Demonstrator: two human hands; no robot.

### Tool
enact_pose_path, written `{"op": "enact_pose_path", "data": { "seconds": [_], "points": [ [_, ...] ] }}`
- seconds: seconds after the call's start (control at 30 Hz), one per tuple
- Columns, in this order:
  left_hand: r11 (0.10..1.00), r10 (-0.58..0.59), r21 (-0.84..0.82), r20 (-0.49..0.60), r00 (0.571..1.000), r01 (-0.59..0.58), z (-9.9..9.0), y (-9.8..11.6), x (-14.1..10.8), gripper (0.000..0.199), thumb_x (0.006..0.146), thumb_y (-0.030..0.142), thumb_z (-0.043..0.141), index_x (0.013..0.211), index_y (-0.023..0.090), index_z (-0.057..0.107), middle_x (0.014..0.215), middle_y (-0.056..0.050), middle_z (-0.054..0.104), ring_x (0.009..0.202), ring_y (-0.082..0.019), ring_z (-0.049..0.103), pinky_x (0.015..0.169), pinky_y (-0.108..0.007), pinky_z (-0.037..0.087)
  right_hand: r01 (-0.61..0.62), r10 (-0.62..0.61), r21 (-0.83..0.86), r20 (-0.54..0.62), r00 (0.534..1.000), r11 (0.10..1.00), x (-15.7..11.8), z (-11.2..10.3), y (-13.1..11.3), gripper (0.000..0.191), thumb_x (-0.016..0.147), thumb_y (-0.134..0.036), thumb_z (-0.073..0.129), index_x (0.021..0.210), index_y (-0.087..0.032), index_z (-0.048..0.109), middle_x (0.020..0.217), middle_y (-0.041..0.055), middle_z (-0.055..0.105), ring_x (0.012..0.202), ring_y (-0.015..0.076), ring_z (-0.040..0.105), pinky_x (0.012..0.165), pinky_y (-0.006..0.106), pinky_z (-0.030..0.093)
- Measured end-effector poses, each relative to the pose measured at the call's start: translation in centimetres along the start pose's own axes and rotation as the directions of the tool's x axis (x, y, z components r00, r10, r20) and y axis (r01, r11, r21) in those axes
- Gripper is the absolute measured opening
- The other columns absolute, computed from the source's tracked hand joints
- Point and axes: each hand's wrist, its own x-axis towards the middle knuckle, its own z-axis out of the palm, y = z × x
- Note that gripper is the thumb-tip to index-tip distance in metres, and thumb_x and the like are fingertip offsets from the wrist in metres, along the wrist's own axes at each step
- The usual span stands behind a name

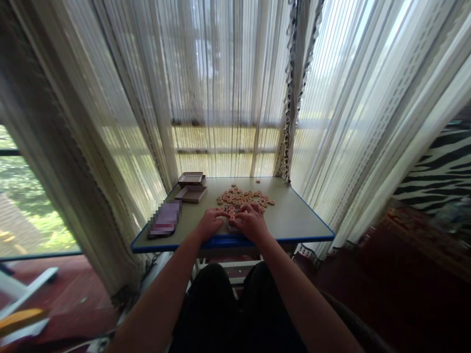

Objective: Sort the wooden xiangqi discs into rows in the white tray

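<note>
A small, clear-looking box (228,226) lies near the front edge of the table, with several round, pinkish-tan discs (231,214) lined up in a column inside it. From the left, my left hand (212,221) reaches its index finger to the box's side, the other fingers curled. My right hand (253,220) is bent over the right part of the box, its thumb by the lower discs. Whatever sits under its curled fingers is hidden. Just beyond both hands spreads a loose pile of similar discs (243,197).
Shallow open box parts, one nearer (192,194) and others stacked behind (191,178), stand at the table's back left. A blurred purple item (164,219) lies at the left edge. The table (294,215) has a blue rim, and curtains (228,88) hang close behind it.
</note>
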Motion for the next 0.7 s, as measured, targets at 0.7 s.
{"op": "enact_pose_path", "data": {
  "seconds": [0.7],
  "points": [
    [1.0, 0.012, -0.014, -0.006, 1.0, -0.012, 0.1, 0.17, -0.01, 0.037, 0.065, 0.009, 0.042, 0.088, 0.019, 0.069, 0.088, -0.002, 0.062, 0.09, -0.016, 0.054, 0.091, -0.028, 0.038, 0.039, -0.039, 0.0, 0.069, 0.997, 0.999, -0.36, -0.46, -0.15, 0.022, 0.078, -0.043, 0.052, 0.082, -0.03, 0.069, 0.091, 0.0036, 0.056, 0.095, 0.0206, 0.037, 0.085, 0.034, 0.027]
  ]
}}
